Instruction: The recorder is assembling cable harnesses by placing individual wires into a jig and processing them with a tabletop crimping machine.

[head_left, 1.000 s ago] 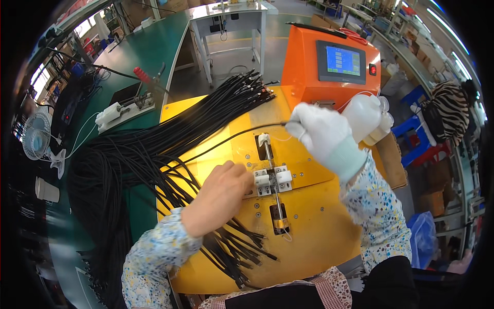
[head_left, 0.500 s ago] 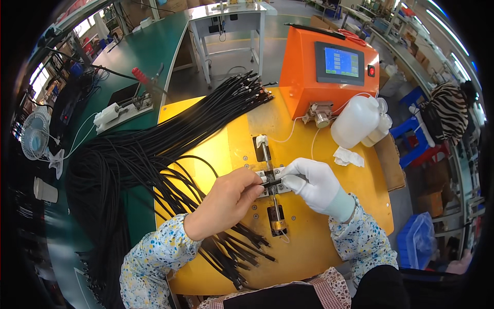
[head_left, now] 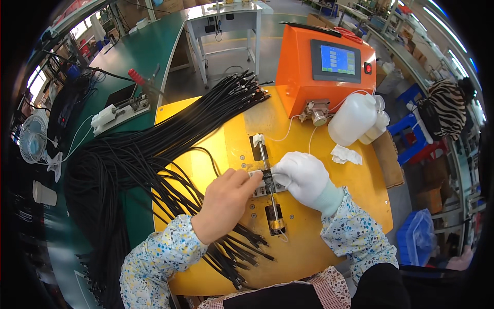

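My bare left hand (head_left: 225, 202) and white-gloved right hand (head_left: 307, 180) meet over a small metal fixture (head_left: 259, 191) on the yellow work plate (head_left: 303, 252). Both sets of fingers are closed around a short stretch of black cable (head_left: 266, 174), pressed down at the fixture; most of it is hidden by the fingers. A slim metal rod (head_left: 276, 208) runs through the fixture between two dark slots. Loose cable ends (head_left: 247, 247) fan out beneath my left forearm, and a thick bundle of black cables (head_left: 190, 123) lies beyond my left hand.
An orange machine (head_left: 293, 67) with a lit screen (head_left: 337, 60) stands at the far right of the plate. Next to it are a white plastic bottle (head_left: 352, 119) and crumpled tissue (head_left: 346, 154). On the green table (head_left: 154, 44), a clamp device (head_left: 121, 113) sits to the left.
Both hands have come down onto the fixture with the cable. My left fingers have straightened forward, and the gloved hand has shifted slightly left. The whole view has shifted a little.
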Tool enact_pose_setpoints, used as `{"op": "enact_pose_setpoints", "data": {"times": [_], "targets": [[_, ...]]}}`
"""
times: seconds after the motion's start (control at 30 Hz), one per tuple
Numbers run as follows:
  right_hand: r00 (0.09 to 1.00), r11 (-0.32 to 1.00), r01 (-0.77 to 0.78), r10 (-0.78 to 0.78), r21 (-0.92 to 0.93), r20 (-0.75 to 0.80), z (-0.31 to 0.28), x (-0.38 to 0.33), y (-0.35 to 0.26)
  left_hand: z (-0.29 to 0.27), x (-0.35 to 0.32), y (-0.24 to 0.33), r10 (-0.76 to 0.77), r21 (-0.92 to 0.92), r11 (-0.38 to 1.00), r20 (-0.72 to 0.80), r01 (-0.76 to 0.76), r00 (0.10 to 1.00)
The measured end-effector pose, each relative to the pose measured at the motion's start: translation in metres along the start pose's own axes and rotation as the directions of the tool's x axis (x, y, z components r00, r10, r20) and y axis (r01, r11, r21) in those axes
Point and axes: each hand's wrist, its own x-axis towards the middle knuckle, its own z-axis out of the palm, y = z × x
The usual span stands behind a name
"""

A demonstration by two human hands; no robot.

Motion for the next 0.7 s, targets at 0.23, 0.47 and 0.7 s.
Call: {"op": "enact_pose_setpoints", "data": {"times": [0.23,0.47,0.7], "targets": [[0.999,0.995,0.004,0.001,-0.095,0.052,-0.011,0.046,0.023,0.000,-0.003,0.003,0.114,0.351,0.920,0.190,-0.176,0.975],[0.961,0.871,0.001,0.135,-0.491,0.242,0.050,0.163,0.060,0.003,-0.003,0.003,0.132,0.333,0.925,0.168,-0.182,0.977],[0.872,0.765,0.244,0.096,-0.596,0.480,0.056,0.188,0.066,0.002,-0.005,0.000,0.110,0.329,0.929,0.183,-0.167,0.977]]}}
